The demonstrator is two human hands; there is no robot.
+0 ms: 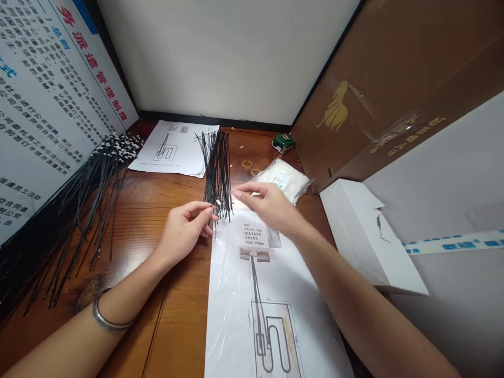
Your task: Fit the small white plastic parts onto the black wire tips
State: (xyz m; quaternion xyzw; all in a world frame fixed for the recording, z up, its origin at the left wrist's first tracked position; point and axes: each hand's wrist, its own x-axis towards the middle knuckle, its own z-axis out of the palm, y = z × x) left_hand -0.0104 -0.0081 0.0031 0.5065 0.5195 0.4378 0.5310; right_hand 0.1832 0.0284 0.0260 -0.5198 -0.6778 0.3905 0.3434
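A bundle of thin black wires (218, 170) lies on the wooden table (157, 210), fanning away from me. My left hand (185, 231) pinches the near end of one wire, where a small white tag sits. My right hand (268, 205) hovers just right of the bundle's near end, its fingers together at the wire tips; whether they grip anything is unclear. Below both hands lies a laminated template sheet (260, 299) with a label and a drawn wire loop.
A large heap of black wires with white tags (90, 194) leans at the left by a printed poster. A paper drawing (173, 147), a bag of white parts (285, 178), rubber bands (247, 164), a green tape measure (283, 142) and a white box (366, 236) surround the work area.
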